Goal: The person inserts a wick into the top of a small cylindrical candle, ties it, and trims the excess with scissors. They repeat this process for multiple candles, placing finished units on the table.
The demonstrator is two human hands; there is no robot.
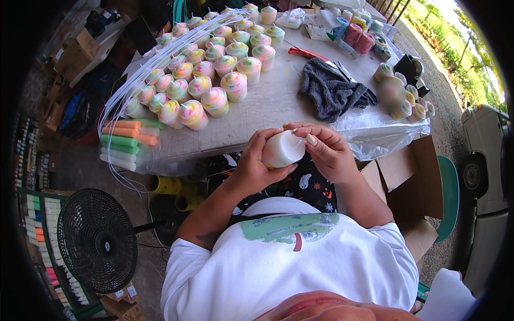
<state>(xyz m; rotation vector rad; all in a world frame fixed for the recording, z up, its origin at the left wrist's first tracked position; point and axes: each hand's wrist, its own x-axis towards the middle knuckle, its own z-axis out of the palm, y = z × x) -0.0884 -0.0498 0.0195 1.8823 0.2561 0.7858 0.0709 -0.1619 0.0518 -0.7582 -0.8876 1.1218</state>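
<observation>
A short white pillar candle (279, 152) with faint coloured specks is tilted above my lap, just off the table's near edge. My left hand (250, 165) is wrapped round its side, thumb below and fingers above. My right hand (331, 152) is closed in a pinch at the candle's flat white end, where a thin pale wick (300, 142) shows by the thumb and fingertips. Beyond my hands, several swirled pastel candles (214, 100) with wicks stand in rows on the table (289, 109).
Long white wick strands (115, 109) arc along the table's left side, near coloured stick candles (120, 141). A dark cloth (333, 91) lies by scissors (342, 71) and a red-handled tool (308, 53). More candles (401, 96) stand right. A black fan (97, 241) and open carton (415, 179) flank me.
</observation>
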